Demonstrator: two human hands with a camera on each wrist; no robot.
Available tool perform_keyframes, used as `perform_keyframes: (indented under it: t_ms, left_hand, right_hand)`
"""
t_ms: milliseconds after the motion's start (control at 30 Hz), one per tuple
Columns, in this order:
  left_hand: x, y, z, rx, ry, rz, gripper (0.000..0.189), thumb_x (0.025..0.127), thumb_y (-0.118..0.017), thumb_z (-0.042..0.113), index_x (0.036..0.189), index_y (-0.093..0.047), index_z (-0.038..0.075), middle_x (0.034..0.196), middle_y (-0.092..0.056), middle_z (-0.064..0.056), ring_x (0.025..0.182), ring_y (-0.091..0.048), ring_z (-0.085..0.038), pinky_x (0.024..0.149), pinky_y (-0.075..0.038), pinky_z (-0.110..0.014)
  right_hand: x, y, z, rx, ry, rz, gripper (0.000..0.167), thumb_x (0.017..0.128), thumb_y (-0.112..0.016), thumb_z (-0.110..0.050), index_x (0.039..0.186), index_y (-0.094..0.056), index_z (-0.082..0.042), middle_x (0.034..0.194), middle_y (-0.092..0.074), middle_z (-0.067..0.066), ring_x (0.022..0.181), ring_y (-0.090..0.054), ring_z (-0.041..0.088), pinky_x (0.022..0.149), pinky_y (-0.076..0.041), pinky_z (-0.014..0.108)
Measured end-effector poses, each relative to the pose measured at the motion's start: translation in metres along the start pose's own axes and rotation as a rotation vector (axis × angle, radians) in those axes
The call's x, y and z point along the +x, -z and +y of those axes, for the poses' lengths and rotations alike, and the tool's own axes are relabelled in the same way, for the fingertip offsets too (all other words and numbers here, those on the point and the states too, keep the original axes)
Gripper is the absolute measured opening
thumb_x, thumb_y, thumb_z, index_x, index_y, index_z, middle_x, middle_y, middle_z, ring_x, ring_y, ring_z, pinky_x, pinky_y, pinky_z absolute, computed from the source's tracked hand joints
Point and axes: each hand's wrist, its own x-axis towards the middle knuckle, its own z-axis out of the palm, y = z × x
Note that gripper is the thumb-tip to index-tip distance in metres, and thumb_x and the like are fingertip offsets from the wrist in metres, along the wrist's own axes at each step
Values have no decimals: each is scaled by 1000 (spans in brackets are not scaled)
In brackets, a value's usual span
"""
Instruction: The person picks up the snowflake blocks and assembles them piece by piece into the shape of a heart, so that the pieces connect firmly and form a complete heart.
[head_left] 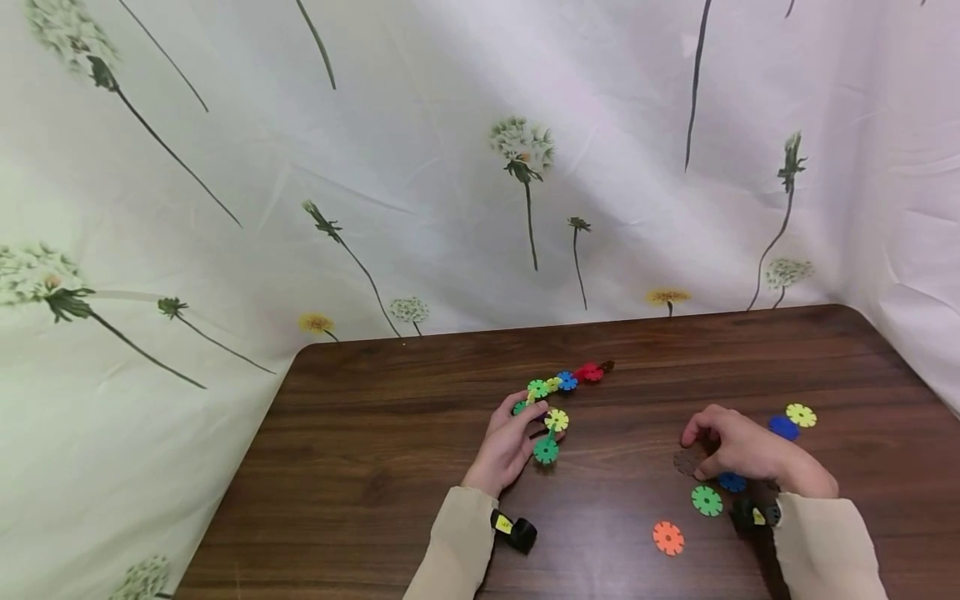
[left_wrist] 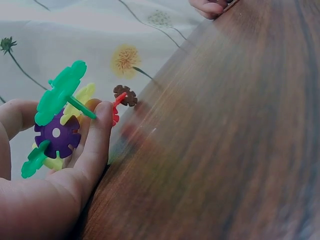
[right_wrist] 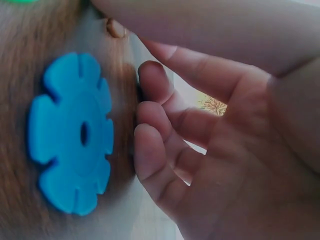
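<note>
My left hand (head_left: 506, 442) holds a chain of interlocking snowflake discs (head_left: 557, 419), its thumb and fingers around the near part. Green, yellow and purple discs (left_wrist: 57, 133) show by the fingers in the left wrist view. Farther along, the chain runs to a blue disc (head_left: 567, 381), red ones (head_left: 592, 372) and a brown end disc (left_wrist: 125, 95). At the right, my right hand (head_left: 738, 446) has its thumb and index finger at the edges of a loose brown disc (head_left: 684, 462), low over the table. Beneath that hand lies a blue disc (right_wrist: 75, 135), apart from the fingers.
Loose discs lie around the right hand: a green one (head_left: 707, 501), an orange one (head_left: 667, 538), a dark blue one (head_left: 783, 427) and a yellow one (head_left: 801, 415). The wooden table (head_left: 360, 467) meets a flower-printed cloth (head_left: 450, 208) along its back edge.
</note>
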Motion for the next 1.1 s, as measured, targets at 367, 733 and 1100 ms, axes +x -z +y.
perform_keyframes:
  t_ms: [367,733,1100]
  left_hand:
    - [0,-1,0,6,-4,9,63,95,-61,16,145,-26,3,106,-57,-6,92,-61,-17,88,-56,-43]
    - [1,-1,-2,62,-17,38,62,96,-59,21,147,-28,3,119,-55,-12,100,-59,-17,88,-55,-33]
    - [-1,-14,-2,42,-31,158,50,99,-52,22,139,-29,0,119,-58,-23,95,-65,-22,77,-59,-39]
  right_hand:
    - [1,-2,-5,-60,-22,23,31,70,-83,-12,89,-59,-8,94,-50,6,81,-43,19,62,-38,23]
    - [3,-2,-3,-28,-49,118,20,85,-72,-18,85,-54,-10,75,-52,0,65,-47,9,57,-38,23]
    - [8,-4,-12,-39,-23,244,14,89,-69,-21,89,-59,-12,75,-55,-1,65,-48,7,58,-41,23]
